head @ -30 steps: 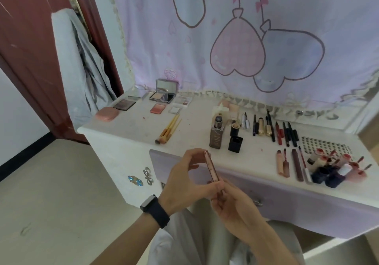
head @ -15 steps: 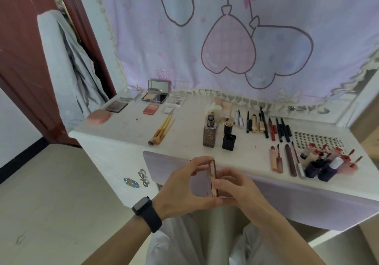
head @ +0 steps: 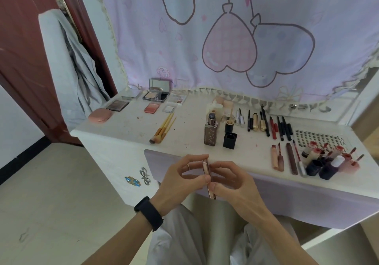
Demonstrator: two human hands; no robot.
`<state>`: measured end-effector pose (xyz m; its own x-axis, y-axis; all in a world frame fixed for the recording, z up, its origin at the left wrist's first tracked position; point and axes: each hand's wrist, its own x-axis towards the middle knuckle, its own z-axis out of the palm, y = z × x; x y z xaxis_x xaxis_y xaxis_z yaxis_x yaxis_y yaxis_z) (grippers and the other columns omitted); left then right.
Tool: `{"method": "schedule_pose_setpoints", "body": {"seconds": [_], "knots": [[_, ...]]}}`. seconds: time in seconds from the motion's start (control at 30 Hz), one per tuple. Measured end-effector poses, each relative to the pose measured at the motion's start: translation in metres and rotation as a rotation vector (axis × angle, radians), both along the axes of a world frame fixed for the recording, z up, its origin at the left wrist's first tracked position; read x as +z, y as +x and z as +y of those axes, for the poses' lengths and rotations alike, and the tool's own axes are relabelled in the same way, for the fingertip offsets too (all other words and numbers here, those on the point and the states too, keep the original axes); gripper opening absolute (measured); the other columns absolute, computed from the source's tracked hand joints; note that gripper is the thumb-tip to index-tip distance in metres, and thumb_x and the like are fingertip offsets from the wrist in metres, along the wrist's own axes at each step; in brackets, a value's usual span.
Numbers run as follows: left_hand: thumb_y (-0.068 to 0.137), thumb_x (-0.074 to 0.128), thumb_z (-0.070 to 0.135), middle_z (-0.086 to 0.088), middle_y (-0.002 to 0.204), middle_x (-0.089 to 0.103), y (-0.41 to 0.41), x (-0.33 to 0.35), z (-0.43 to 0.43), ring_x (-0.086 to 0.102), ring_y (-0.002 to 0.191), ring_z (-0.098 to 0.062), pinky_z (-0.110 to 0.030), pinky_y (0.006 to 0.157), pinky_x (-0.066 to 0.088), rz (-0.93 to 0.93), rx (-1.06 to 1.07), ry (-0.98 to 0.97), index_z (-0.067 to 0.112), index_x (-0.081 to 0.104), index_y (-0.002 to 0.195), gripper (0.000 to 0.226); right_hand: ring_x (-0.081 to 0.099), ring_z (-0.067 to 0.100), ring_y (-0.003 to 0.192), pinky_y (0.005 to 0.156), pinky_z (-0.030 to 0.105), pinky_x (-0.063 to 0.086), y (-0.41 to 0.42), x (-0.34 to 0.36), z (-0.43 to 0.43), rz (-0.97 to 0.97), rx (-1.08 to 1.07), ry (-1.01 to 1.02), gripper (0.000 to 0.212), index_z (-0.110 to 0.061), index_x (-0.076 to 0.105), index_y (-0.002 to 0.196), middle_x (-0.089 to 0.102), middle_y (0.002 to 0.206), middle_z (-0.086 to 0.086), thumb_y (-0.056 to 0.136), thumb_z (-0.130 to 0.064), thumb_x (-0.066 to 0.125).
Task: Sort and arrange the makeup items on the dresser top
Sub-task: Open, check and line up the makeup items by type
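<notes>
A slim rose-gold makeup compact (head: 207, 174) stands on edge in front of the dresser's front edge, held between both hands. My left hand (head: 180, 179) pinches it from the left with thumb and forefinger, a black band on that wrist. From the right, my right hand (head: 233, 184) pinches the same item. On the white dresser top (head: 184, 129) lie palettes (head: 151, 107), brushes (head: 163, 130), a brown foundation bottle (head: 210, 132), pencils (head: 274, 126) and lip products (head: 287, 158).
A pink round compact (head: 100, 115) sits at the dresser's left corner, and an open mirrored compact (head: 156, 92) stands at the back. Small bottles (head: 326, 162) crowd the right front. A pink curtain hangs behind; a door with a grey garment (head: 67, 63) stands on the left.
The compact has turned from tilted to nearly upright on edge. My right hand has come up from below to pinch its right side, and the view has shifted closer.
</notes>
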<state>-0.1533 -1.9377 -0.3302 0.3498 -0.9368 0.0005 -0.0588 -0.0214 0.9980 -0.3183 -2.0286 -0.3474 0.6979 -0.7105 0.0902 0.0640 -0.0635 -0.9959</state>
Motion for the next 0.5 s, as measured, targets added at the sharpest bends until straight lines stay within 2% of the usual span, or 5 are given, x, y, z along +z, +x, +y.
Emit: {"method": "schedule_pose_setpoints", "body": {"seconds": [0.1,0.23,0.33,0.4,0.5], "knots": [[0.078,0.077,0.015,-0.003,0.113,0.072,0.000,0.000,0.001,0.072,0.097,-0.033,-0.057,0.085,0.057,0.050,0.005,-0.014,0.030,0.070,0.119,0.045,0.072,0.021,0.108,0.088,0.030,0.059,0.000,-0.002,0.001,-0.033,0.003,-0.002,0.039,-0.025,0.068,0.118,0.074,0.118,-0.001,0.081,-0.020,0.082],[0.075,0.080,0.024,-0.004,0.115,0.072,0.003,0.000,0.002,0.072,0.098,-0.034,-0.058,0.086,0.057,0.075,0.007,-0.019,0.031,0.068,0.121,0.048,0.070,0.021,0.112,0.092,0.035,0.058,0.005,-0.001,0.001,-0.059,0.010,0.027,0.040,-0.028,0.071,0.116,0.074,0.119,0.000,0.078,-0.029,0.083],[0.070,0.079,0.032,-0.004,0.114,0.072,0.006,-0.001,0.001,0.071,0.100,-0.030,-0.056,0.088,0.057,0.052,0.010,-0.008,0.035,0.066,0.122,0.054,0.068,0.021,0.116,0.097,0.041,0.057,0.008,-0.001,0.000,-0.032,0.035,0.061,0.044,-0.029,0.070,0.120,0.072,0.123,0.000,0.077,-0.032,0.083],[0.065,0.079,0.035,-0.001,0.111,0.072,0.008,-0.003,0.001,0.070,0.103,-0.023,-0.051,0.091,0.057,0.010,0.028,-0.014,0.035,0.064,0.123,0.059,0.065,0.019,0.122,0.101,0.042,0.054,0.008,-0.001,-0.003,-0.003,0.091,0.081,0.045,-0.029,0.069,0.124,0.070,0.128,-0.001,0.081,-0.035,0.080],[0.062,0.081,0.037,0.012,0.114,0.066,0.012,-0.005,0.002,0.066,0.108,-0.012,-0.029,0.088,0.057,-0.227,0.019,-0.043,0.040,0.054,0.126,0.069,0.065,0.026,0.120,0.102,0.053,0.052,0.008,0.007,-0.010,0.036,0.200,0.280,0.047,-0.027,0.067,0.127,0.069,0.130,0.002,0.085,-0.048,0.073]]}}
